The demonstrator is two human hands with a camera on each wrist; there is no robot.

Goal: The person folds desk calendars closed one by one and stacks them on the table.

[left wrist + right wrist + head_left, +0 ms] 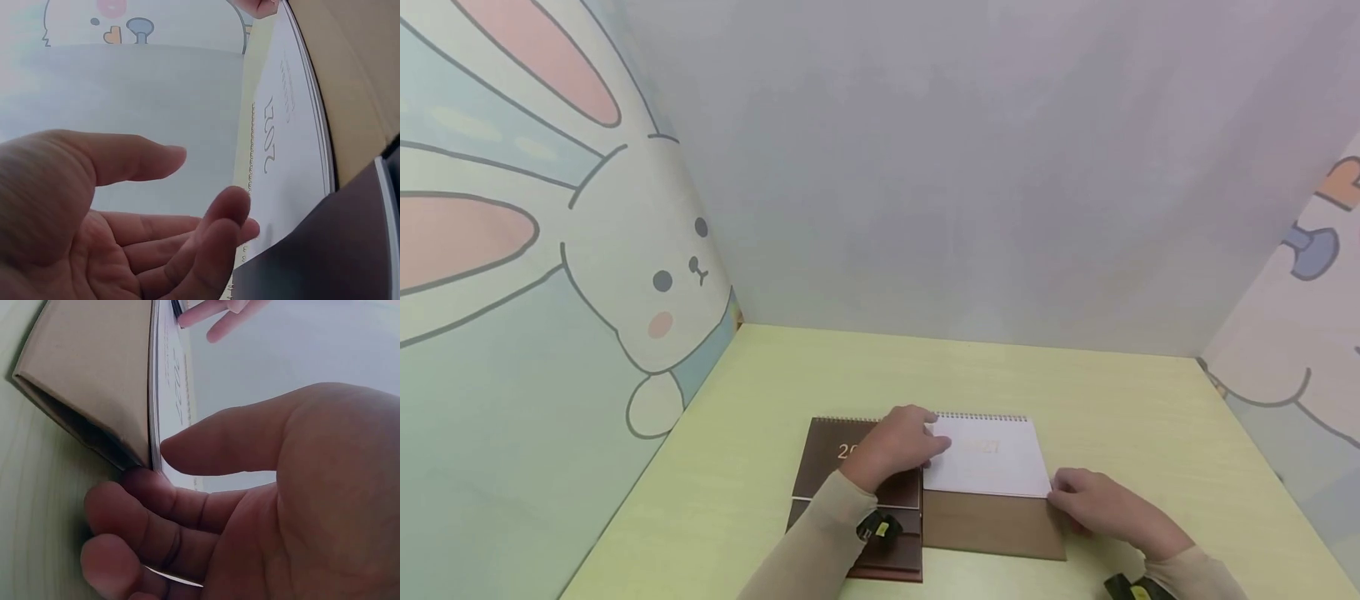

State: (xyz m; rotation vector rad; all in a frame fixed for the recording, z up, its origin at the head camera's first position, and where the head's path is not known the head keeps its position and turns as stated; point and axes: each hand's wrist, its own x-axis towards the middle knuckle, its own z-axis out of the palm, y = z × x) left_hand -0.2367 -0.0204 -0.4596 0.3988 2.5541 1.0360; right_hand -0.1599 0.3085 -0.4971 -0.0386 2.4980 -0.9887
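Observation:
A desk calendar with a white front page (988,458), a spiral binding along its top and a brown base (992,525) stands on the table. To its left is a dark brown desk calendar (827,467), its side against the white one. My left hand (898,446) is over the upper part where the two meet, thumb and fingers apart and loosely bent, with nothing between them. At the white calendar's lower right corner, my right hand (1101,504) pinches the page edge between thumb (212,444) and forefinger. The other fingers curl beneath.
The pale yellow-green table (700,483) spreads around both calendars. A plain grey wall (955,167) rises behind it, with a rabbit-printed wall (625,250) at left and another printed wall (1285,333) at right. Dark wrist cameras (878,527) are strapped over beige sleeves.

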